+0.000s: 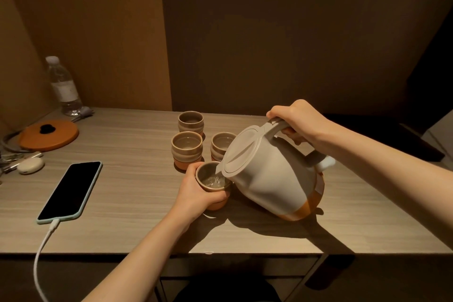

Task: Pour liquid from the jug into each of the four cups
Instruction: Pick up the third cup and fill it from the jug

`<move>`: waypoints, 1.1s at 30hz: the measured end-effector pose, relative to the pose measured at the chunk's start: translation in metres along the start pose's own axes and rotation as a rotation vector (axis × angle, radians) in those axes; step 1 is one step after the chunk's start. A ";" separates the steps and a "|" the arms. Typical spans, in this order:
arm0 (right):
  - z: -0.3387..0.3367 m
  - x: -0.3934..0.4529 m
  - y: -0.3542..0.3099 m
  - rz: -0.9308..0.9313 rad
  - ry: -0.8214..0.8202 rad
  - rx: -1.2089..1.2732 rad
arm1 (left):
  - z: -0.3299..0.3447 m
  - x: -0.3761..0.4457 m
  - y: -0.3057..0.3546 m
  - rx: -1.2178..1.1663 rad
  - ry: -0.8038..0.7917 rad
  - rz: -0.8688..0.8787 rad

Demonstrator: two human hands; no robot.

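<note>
Now jug (269, 174) under right hand (297, 117)

The jug (272, 179) hides part of the cup at three o'clock (221, 143). The left hand (196, 191) covers the near cup's (212, 182) side. The white cable (43, 260) runs off the bottom edge. The things at nine o'clock (9, 159) are too dark to tell.

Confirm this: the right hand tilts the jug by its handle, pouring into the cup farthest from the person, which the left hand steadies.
Not the farthest cup: the head view shows the jug pouring into the nearest cup. The right hand tilts it; the left hand steadies that cup.
</note>
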State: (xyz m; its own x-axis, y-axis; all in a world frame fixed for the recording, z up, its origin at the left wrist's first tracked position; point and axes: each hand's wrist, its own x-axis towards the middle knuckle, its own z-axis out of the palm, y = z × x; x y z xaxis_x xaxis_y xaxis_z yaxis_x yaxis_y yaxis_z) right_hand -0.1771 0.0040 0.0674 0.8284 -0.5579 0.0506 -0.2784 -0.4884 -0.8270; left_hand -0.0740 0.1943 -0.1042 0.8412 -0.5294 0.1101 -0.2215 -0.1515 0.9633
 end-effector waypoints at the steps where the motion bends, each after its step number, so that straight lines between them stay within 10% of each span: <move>1: 0.000 0.000 -0.001 -0.004 -0.005 -0.004 | 0.000 0.000 0.000 -0.001 -0.004 -0.001; 33: -0.012 0.002 -0.013 -0.052 0.020 -0.138 | 0.007 -0.002 0.003 0.003 -0.034 0.002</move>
State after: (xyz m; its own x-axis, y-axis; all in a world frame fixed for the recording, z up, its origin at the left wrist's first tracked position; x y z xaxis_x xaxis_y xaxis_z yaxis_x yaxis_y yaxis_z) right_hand -0.1772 0.0013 0.0851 0.8337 -0.5424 0.1035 -0.3010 -0.6036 -0.7383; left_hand -0.0798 0.1890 -0.1028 0.8236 -0.5576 0.1035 -0.2246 -0.1532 0.9623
